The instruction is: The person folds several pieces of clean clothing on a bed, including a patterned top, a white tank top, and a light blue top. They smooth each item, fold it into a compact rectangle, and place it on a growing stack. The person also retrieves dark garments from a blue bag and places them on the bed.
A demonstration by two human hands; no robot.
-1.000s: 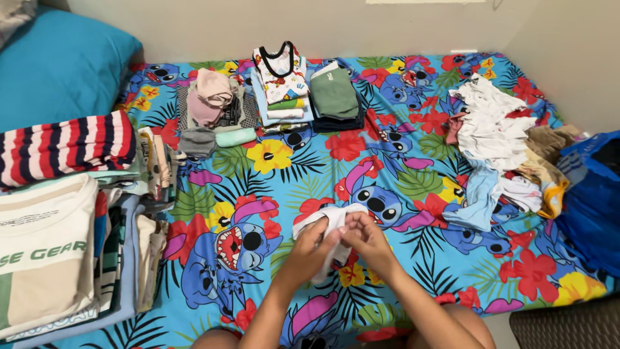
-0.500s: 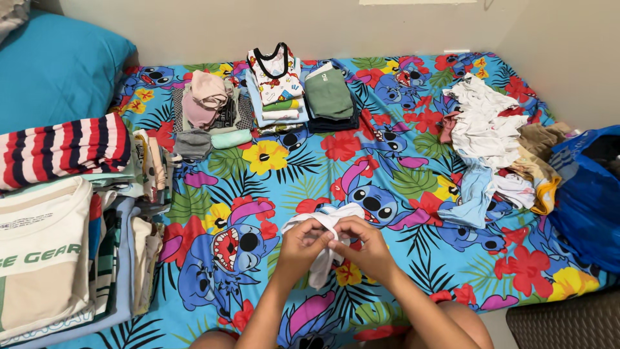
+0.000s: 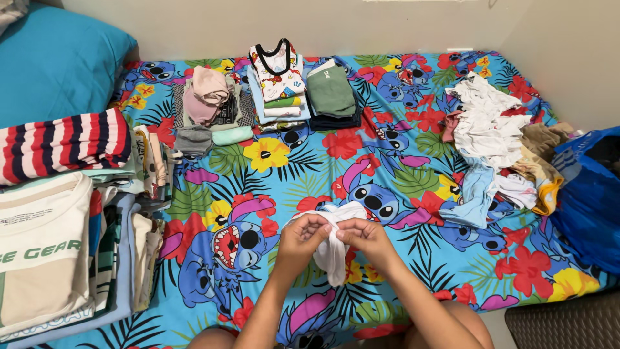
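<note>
Softly, left hand (image 3: 302, 236) and right hand (image 3: 363, 235) pinch a limp white cloth (image 3: 333, 249).

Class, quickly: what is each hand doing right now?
Left hand: closed, pinching the small white garment.
Right hand: closed, gripping the same white garment.

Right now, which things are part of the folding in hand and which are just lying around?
In hand:
- white garment, pinched by left hand and right hand
- unfolded clothes heap
- folded stacks at the far edge
- folded stacks on the left

Lying about:
- blue pillow
- blue bag
- patterned bedsheet
</note>
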